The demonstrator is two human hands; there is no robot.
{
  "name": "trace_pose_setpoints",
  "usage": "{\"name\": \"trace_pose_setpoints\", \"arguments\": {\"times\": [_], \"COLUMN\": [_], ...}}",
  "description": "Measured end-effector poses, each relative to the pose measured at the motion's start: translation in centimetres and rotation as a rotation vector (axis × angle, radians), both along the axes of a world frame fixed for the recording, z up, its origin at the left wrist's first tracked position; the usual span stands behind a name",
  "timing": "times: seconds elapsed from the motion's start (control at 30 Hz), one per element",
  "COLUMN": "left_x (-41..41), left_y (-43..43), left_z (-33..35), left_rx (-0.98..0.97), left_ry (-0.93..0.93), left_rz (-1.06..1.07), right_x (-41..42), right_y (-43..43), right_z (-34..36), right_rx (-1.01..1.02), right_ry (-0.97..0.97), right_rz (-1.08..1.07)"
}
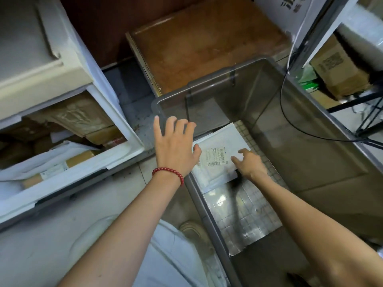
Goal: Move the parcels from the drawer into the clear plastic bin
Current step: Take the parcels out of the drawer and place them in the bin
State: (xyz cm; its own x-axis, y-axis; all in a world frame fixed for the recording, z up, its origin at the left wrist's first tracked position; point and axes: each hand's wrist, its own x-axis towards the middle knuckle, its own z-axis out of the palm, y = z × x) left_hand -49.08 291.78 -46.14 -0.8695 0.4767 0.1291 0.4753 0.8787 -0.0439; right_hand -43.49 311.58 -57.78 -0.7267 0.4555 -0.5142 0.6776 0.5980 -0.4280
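A white parcel [215,162] is shown lying in the clear bin [310,141] at centre frame. The left hand [176,146] is held open over the bin's left rim. The right hand [249,165] is laid on the parcel's right edge; a grasp cannot be confirmed. Further parcels [56,160] are seen in the drawer [72,179] at left.

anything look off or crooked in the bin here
The white parcel in the clear bin sits askew, its left edge seemingly riding up the bin's left wall rather than lying flat. The right hand touches it. Nothing looks spilled.
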Motion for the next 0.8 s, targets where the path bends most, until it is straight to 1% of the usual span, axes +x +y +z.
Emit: {"name": "trace_pose_setpoints", "arguments": {"times": [0.07,0.13,0.17,0.23,0.37,0.43,0.5,0.53,0.57,0.6,0.67,0.7,0.8], "left_x": [-0.1,0.4,0.8,1.6,2.5,2.5,2.4,2.4,2.3,2.2,2.1,2.0,2.2], "left_y": [1.6,3.7,4.6,6.0,7.1,7.3,7.3,7.2,6.9,6.6,5.6,4.9,1.8], "left_z": [0.3,0.8,1.1,1.4,2.5,3.6,4.9,5.6,6.2,6.8,8.1,8.6,10.0], "left_rx": [-0.062,-0.016,0.016,0.048,0.024,0.046,0.079,0.09,0.098,0.105,0.112,0.116,0.126], "left_ry": [-0.077,-0.243,-0.298,-0.306,-0.272,-0.258,-0.226,-0.203,-0.182,-0.165,-0.141,-0.136,-0.117], "left_rz": [-0.066,-0.071,-0.066,-0.078,-0.091,-0.081,-0.076,-0.076,-0.073,-0.067,-0.043,-0.022,0.051], "right_x": [0.3,1.0,1.3,1.9,1.9,1.8,1.8,1.9,2.1,2.3,2.5,2.5,1.9], "right_y": [1.2,2.9,3.7,5.5,8.6,9.8,11.2,12.0,12.6,12.9,11.9,10.7,6.3], "right_z": [1.5,3.0,3.9,5.9,11.0,13.6,15.8,16.7,17.3,17.8,18.3,18.6,18.8], "right_rx": [0.054,0.114,0.123,0.112,0.117,0.06,0.05,0.069,0.092,0.106,0.077,0.062,-0.019], "right_ry": [0.051,0.092,0.124,0.23,0.523,0.653,0.718,0.697,0.635,0.552,0.43,0.41,0.438], "right_rz": [0.011,0.018,0.013,0.005,-0.004,-0.105,-0.288,-0.393,-0.474,-0.493,-0.355,-0.262,-0.092]}}
